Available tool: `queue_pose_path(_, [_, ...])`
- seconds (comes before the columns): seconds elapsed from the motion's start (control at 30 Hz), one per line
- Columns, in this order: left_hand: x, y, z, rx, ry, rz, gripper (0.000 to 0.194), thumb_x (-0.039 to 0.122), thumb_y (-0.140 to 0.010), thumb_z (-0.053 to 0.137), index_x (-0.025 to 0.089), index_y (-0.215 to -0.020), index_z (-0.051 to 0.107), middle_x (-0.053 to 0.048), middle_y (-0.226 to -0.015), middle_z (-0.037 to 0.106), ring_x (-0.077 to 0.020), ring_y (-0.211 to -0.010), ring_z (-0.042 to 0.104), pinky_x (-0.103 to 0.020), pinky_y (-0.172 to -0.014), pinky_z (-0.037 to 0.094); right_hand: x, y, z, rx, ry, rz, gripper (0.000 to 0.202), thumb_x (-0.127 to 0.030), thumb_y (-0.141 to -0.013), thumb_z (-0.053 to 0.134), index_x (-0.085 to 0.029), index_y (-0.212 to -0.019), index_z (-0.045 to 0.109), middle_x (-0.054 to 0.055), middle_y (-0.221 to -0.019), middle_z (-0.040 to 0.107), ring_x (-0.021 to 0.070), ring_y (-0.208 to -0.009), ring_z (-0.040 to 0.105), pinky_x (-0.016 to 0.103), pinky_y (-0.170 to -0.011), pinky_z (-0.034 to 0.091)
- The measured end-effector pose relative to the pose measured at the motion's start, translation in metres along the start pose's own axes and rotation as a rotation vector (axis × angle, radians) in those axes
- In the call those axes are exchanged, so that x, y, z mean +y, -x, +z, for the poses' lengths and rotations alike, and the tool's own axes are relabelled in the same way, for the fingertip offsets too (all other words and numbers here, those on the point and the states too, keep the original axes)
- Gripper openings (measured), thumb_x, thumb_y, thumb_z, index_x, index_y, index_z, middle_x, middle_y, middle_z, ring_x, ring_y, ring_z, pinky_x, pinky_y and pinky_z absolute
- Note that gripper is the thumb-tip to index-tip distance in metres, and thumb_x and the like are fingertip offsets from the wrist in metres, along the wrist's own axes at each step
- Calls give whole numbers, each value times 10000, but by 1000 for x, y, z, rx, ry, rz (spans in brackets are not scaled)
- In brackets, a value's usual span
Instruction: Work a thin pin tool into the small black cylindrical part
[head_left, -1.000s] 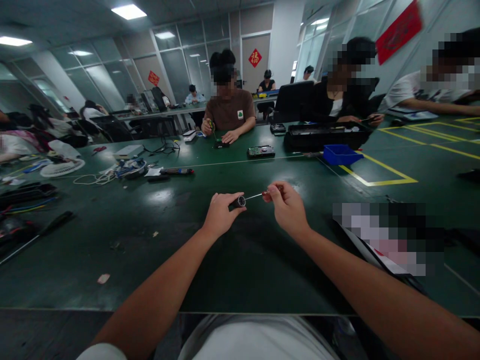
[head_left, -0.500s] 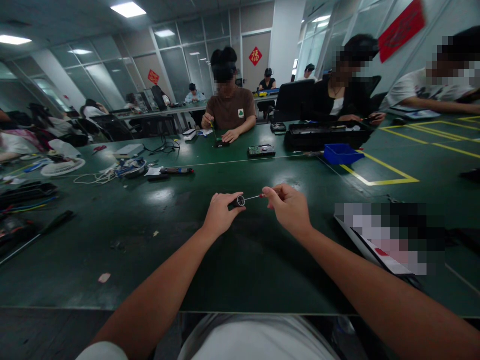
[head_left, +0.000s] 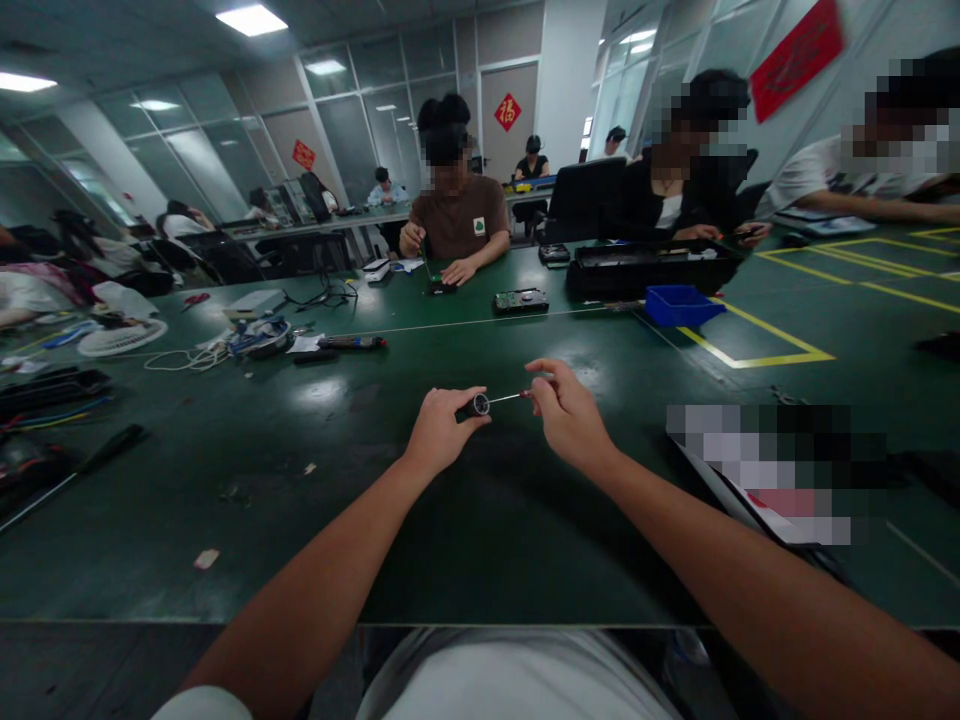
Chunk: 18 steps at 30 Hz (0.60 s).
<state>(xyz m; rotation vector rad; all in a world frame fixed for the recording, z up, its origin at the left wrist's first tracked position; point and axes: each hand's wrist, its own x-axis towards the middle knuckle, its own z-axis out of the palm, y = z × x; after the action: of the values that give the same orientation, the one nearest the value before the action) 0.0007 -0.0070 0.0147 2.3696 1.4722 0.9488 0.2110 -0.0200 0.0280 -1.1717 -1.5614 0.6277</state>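
Note:
My left hand [head_left: 441, 425] is closed on a small dark cylindrical part [head_left: 478, 405] with a pale ring at its end, above the middle of the green table [head_left: 315, 540]. A thin screwdriver [head_left: 506, 398] reaches from that ringed end to the right, its shaft metallic and its handle reddish. Around the handle, the thumb and fingers of my right hand [head_left: 568, 418] are closed, with one finger raised off it. Whether the tip is inside the part or just touching it is too small to tell.
Left are a long screwdriver [head_left: 75, 475], a white fan-like grille [head_left: 121, 338] and a pen-like tool [head_left: 352, 342]. Ahead lie a circuit board [head_left: 520, 300], a blue tray [head_left: 682, 306] and a black casing [head_left: 652, 270]. A blurred-out device [head_left: 720, 480] lies right. People sit opposite.
A finger of my right hand has lifted and stretched out from the screwdriver handle. My left hand and the dark part look the same. The view has shifted slightly.

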Motion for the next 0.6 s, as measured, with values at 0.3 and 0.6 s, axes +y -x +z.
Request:
queue_pose_path(0.3, [0,0,-1,-9,1,-18,441,306,-832,748,265,-1262,660,-44,-1092,737,-243,-1003,618,-458,-998,425,-11,3,1,14,57,-1,280,-366,-969,448,-241,-1185,575,26,-806,661,191,-663,602,343,-638,439])
queue_pose_path(0.6, [4,1,-1,-28,47,-2,440,317,-838,742,259,-1266,658,-46,-1116,733,-239,-1012,615,-439,-979,437,9,-11,9,107,-446,278,281,-481,-893,573,-208,-844,619,47,-781,664,176,-686,626,339,-638,539])
